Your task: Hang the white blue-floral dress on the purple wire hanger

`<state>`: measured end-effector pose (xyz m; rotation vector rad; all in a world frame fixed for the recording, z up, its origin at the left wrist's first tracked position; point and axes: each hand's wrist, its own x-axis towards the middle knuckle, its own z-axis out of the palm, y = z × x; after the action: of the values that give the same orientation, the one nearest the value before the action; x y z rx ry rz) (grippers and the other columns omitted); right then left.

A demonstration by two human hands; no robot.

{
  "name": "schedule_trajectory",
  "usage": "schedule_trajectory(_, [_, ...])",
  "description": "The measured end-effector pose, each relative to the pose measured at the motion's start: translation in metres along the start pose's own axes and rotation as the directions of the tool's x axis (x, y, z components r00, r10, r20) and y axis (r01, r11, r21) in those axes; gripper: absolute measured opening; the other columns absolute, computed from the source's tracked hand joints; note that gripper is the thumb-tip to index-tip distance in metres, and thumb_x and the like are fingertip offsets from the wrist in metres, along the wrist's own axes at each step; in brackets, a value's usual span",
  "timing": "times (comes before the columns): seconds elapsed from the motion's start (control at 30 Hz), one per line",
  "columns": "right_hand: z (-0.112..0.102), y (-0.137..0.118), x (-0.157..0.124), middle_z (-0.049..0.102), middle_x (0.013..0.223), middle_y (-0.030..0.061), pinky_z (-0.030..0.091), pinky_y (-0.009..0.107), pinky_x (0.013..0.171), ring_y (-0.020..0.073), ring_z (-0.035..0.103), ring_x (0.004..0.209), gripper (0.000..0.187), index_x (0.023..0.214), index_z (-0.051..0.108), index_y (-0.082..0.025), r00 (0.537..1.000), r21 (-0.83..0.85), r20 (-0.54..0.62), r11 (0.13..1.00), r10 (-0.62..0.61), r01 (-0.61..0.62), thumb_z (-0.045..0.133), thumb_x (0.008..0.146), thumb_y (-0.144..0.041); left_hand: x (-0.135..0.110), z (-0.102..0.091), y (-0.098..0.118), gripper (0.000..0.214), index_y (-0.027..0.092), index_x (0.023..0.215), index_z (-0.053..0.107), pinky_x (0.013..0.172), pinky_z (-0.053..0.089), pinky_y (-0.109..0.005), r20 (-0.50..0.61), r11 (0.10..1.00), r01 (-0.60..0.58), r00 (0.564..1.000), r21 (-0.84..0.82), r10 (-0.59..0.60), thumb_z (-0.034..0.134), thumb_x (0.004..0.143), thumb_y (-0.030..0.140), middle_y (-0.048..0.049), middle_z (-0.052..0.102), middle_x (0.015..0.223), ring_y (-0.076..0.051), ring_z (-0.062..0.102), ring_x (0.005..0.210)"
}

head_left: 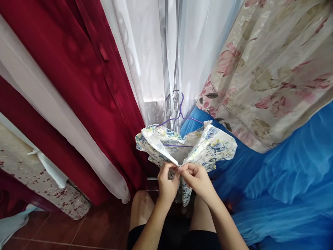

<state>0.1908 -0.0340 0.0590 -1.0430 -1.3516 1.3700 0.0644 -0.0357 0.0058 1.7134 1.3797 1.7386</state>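
Observation:
A white garment with a blue and yellow floral print [215,144] hangs on a purple hanger [191,119] in front of me. Its neckline makes a deep V, and both edges come together at my fingers. My left hand [168,180] pinches the left edge near the bottom of the V. Right beside it, my right hand [196,177] pinches the other edge, the fingertips of both hands almost touching. Between them shows a tiny pale spot, too small to make out. The lower part of the garment hangs behind my hands and is partly hidden.
Long dark red cloth [85,86] and white cloth [148,52] hang on the left and behind. Cream floral fabric [267,80] and ruffled blue fabric [286,180] fill the right. White straps [171,62] dangle behind the hanger. Reddish-brown floor tiles [85,229] lie below.

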Motion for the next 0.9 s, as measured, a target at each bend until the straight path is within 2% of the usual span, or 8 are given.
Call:
schedule_trajectory(0.17, [-0.005,-0.011,0.009,0.05,0.042,-0.0046,0.028,0.022,0.044,0.0076,0.038,0.039,0.035,0.067,0.061,-0.016,0.996,0.015,-0.084,1.0,0.012,-0.011,0.069,0.086,-0.044,0.008,-0.007,0.002,0.023,0.02,0.073,0.042,0.066,0.037,-0.025,0.274,0.998,-0.056,0.96,0.004,0.053,0.056,0.089,0.01,0.0021,0.047,0.073,-0.013,0.047,0.069])
schedule_trajectory(0.33, [-0.022,-0.071,0.051,0.055,0.045,-0.0024,0.027,0.021,0.041,0.0071,0.039,0.039,0.034,0.068,0.069,-0.014,0.99,0.049,-0.115,0.995,-0.081,0.087,0.073,0.08,-0.045,0.012,-0.007,0.014,0.026,0.02,0.069,0.035,0.066,0.033,-0.025,0.437,0.994,-0.104,0.895,0.024,0.083,0.048,0.078,-0.002,0.002,0.044,0.074,-0.012,0.043,0.069])
schedule_trajectory(0.47, [-0.026,-0.107,0.07,0.059,0.049,0.0006,0.021,0.021,0.04,0.0051,0.036,0.041,0.033,0.059,0.068,-0.013,0.976,0.154,-0.162,0.973,-0.147,0.173,0.075,0.075,-0.041,0.019,-0.014,0.027,0.025,0.019,0.07,0.039,0.065,0.033,-0.024,0.581,0.985,-0.154,0.81,0.083,0.078,0.046,0.076,-0.003,0.0018,0.047,0.077,-0.011,0.045,0.068])
schedule_trajectory(0.57, [-0.022,-0.111,0.071,0.062,0.054,0.0034,0.021,0.022,0.04,0.0044,0.035,0.041,0.034,0.052,0.064,-0.014,0.966,0.184,-0.197,0.962,-0.167,0.204,0.073,0.075,-0.038,0.022,-0.023,0.034,0.022,0.019,0.071,0.043,0.063,0.036,-0.025,0.708,0.947,-0.266,0.704,0.181,0.063,0.048,0.076,-0.002,0.0007,0.053,0.079,-0.012,0.05,0.068])
schedule_trajectory(0.73, [-0.016,-0.105,0.069,0.059,0.05,0.0009,0.019,0.022,0.038,0.0053,0.032,0.039,0.026,0.06,0.067,-0.015,0.96,0.245,-0.244,0.949,-0.138,0.198,0.073,0.072,-0.037,0.024,-0.029,0.043,0.028,0.016,0.09,0.062,0.059,0.04,-0.03,0.908,0.707,-0.626,0.417,0.327,-0.051,0.047,0.076,-0.002,-0.0085,0.066,0.091,-0.02,0.06,0.065])
schedule_trajectory(0.83, [-0.015,-0.104,0.068,0.059,0.05,-0.0001,0.021,0.021,0.039,0.0058,0.034,0.039,0.024,0.069,0.071,-0.014,0.956,0.236,-0.236,0.944,-0.175,0.231,0.071,0.075,-0.037,0.041,-0.033,0.051,0.026,0.016,0.09,0.064,0.06,0.043,-0.031,0.942,0.708,-0.649,0.33,0.28,-0.07,0.051,0.076,-0.001,-0.0092,0.069,0.088,-0.022,0.064,0.069])
schedule_trajectory(0.87, [-0.016,-0.104,0.066,0.059,0.05,-0.0006,0.022,0.021,0.039,0.0061,0.035,0.04,0.024,0.072,0.071,-0.014,0.954,0.224,-0.234,0.945,-0.187,0.24,0.071,0.077,-0.037,0.051,-0.035,0.055,0.021,0.017,0.086,0.063,0.06,0.043,-0.03,0.945,0.76,-0.601,0.323,0.248,-0.053,0.054,0.078,0.001,-0.0064,0.069,0.083,-0.021,0.064,0.069])
schedule_trajectory(0.9, [-0.016,-0.104,0.063,0.058,0.049,-0.0012,0.023,0.021,0.039,0.0065,0.036,0.04,0.024,0.074,0.072,-0.014,0.953,0.207,-0.233,0.948,-0.193,0.242,0.07,0.078,-0.038,0.062,-0.038,0.059,0.016,0.019,0.084,0.062,0.06,0.043,-0.028,0.934,0.82,-0.529,0.357,0.22,-0.021,0.056,0.081,0.004,-0.0035,0.068,0.079,-0.019,0.063,0.068])
